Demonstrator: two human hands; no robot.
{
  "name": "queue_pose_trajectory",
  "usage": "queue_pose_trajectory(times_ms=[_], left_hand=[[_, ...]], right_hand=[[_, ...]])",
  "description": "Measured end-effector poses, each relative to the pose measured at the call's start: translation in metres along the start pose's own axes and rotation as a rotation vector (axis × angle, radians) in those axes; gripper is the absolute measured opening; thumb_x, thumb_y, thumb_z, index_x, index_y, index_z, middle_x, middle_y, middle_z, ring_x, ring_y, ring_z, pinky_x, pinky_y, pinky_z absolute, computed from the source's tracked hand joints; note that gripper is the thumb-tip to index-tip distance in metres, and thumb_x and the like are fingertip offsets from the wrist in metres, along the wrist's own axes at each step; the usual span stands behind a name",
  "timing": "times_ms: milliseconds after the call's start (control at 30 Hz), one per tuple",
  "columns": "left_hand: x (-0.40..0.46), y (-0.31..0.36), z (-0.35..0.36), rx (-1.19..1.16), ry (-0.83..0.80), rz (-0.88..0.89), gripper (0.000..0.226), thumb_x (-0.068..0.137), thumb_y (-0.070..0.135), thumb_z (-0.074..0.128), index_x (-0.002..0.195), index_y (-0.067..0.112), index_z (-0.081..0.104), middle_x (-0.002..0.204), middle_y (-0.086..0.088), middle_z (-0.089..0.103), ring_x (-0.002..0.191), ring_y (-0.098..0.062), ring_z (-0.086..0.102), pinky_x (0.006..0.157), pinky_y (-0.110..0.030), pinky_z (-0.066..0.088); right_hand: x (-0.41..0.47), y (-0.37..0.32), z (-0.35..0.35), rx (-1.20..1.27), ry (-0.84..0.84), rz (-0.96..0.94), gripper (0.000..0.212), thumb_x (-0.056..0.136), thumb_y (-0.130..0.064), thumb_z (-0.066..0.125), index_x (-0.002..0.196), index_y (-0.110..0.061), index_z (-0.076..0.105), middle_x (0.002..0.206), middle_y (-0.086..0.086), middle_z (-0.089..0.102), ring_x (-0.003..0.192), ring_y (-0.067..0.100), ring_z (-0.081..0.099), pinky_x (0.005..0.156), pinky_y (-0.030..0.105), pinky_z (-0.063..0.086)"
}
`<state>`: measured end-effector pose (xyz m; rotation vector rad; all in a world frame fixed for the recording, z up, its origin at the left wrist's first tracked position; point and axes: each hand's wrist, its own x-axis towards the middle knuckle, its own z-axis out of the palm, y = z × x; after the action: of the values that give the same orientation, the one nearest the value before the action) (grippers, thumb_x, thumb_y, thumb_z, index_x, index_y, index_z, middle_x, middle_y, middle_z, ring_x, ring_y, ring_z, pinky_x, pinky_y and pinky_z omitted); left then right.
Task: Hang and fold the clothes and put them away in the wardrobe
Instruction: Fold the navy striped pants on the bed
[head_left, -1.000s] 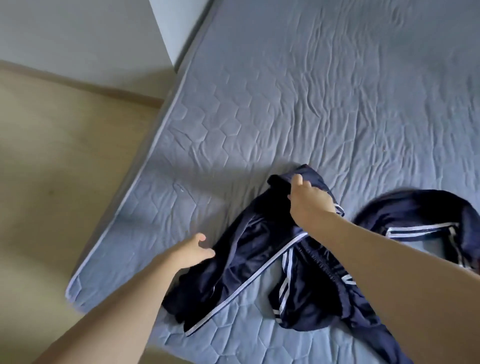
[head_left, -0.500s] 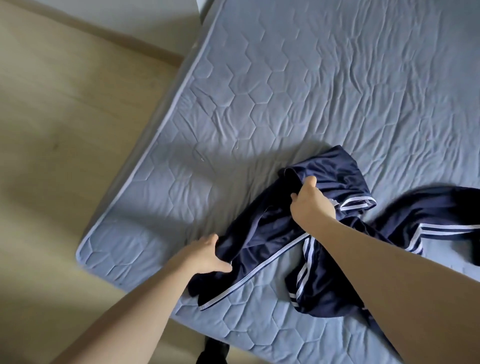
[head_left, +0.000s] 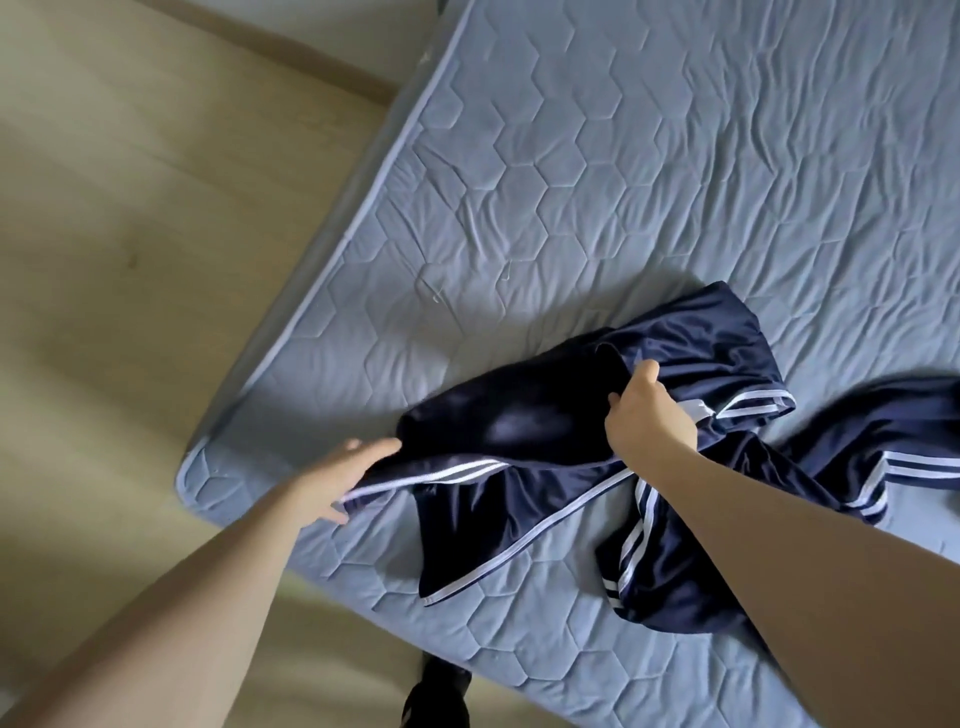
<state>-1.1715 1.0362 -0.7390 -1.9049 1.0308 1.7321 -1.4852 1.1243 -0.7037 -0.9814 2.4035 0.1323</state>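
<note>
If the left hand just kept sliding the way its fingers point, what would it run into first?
The left hand points up and right along the mattress, already touching the navy striped garment. Going on, it would likely push into that bunched fabric first, well before the right hand.

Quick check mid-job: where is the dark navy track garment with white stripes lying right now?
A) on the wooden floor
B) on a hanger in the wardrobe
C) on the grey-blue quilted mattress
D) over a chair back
C: the dark navy track garment with white stripes lies spread on the grey-blue quilted mattress, with the right hand gripping its fabric and the left hand at its edge.
</note>
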Motion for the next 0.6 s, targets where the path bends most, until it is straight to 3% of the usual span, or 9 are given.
queue_pose_trajectory(times_ms=[67,200,267,333,400,467,533,600], left_hand=[[0.001,-0.010,0.011,0.061,-0.003,0.028,0.045,0.078,0.051,0.069,0.111,0.024,0.054,0.109,-0.001,0.061,0.100,-0.024,0.060,0.072,-0.039,0.055],[0.001,-0.010,0.044,0.019,0.246,0.081,0.023,0.086,0.012,0.059,0.107,0.004,0.062,0.085,-0.014,0.065,0.069,-0.025,0.061,0.062,-0.030,0.049],[-0.008,-0.007,0.056,-0.103,0.105,0.188,0.019,0.086,0.006,0.058,0.104,0.009,0.063,0.089,-0.013,0.067,0.071,-0.022,0.062,0.064,-0.028,0.048],[-0.026,-0.003,0.067,-0.210,-0.137,0.249,0.025,0.084,0.014,0.067,0.108,0.020,0.062,0.102,-0.010,0.070,0.086,-0.020,0.068,0.076,-0.034,0.053],[-0.043,-0.004,0.078,-0.325,-0.312,0.209,0.031,0.085,0.029,0.070,0.115,0.026,0.060,0.112,-0.006,0.070,0.099,-0.024,0.068,0.080,-0.040,0.056],[-0.048,-0.011,0.082,-0.488,-0.420,0.069,0.032,0.090,0.037,0.061,0.118,0.020,0.061,0.116,-0.010,0.068,0.103,-0.034,0.067,0.076,-0.042,0.058],[-0.045,-0.023,0.081,-0.481,-0.415,-0.033,0.031,0.093,0.032,0.054,0.113,0.011,0.063,0.113,-0.015,0.068,0.100,-0.038,0.067,0.076,-0.042,0.054],[-0.030,-0.036,0.082,-0.334,-0.178,-0.031,0.022,0.094,0.024,0.047,0.107,0.012,0.060,0.109,-0.013,0.068,0.095,-0.034,0.066,0.082,-0.041,0.052]], right_hand=[[-0.001,-0.004,0.002,-0.004,-0.002,0.003,0.032,0.098,-0.023,0.041,0.121,-0.004,0.029,0.116,0.015,0.056,0.101,0.037,0.059,0.070,0.039,0.042],[0.000,-0.005,0.003,-0.034,0.004,0.021,0.031,0.098,-0.020,0.041,0.122,-0.003,0.029,0.117,0.015,0.056,0.101,0.037,0.059,0.073,0.040,0.043],[0.001,-0.004,0.002,-0.049,0.010,0.031,0.030,0.098,-0.018,0.041,0.121,-0.003,0.029,0.118,0.016,0.056,0.103,0.037,0.059,0.073,0.039,0.041],[0.001,-0.003,-0.001,-0.054,0.013,0.039,0.029,0.097,-0.017,0.041,0.120,-0.002,0.029,0.119,0.017,0.056,0.104,0.037,0.058,0.071,0.037,0.038],[0.000,-0.004,-0.003,-0.062,0.009,0.035,0.031,0.097,-0.017,0.041,0.121,-0.002,0.029,0.120,0.018,0.055,0.106,0.038,0.058,0.072,0.037,0.037],[-0.002,-0.006,-0.005,-0.065,0.002,0.031,0.034,0.097,-0.018,0.041,0.124,-0.001,0.028,0.122,0.018,0.054,0.107,0.038,0.057,0.073,0.038,0.037],[-0.004,-0.008,-0.007,-0.078,-0.008,0.029,0.036,0.097,-0.017,0.041,0.126,-0.001,0.027,0.125,0.018,0.052,0.109,0.039,0.056,0.073,0.038,0.037],[-0.005,-0.010,-0.008,-0.103,-0.011,0.019,0.039,0.097,-0.017,0.041,0.129,0.000,0.025,0.128,0.018,0.050,0.111,0.039,0.055,0.075,0.038,0.040]])
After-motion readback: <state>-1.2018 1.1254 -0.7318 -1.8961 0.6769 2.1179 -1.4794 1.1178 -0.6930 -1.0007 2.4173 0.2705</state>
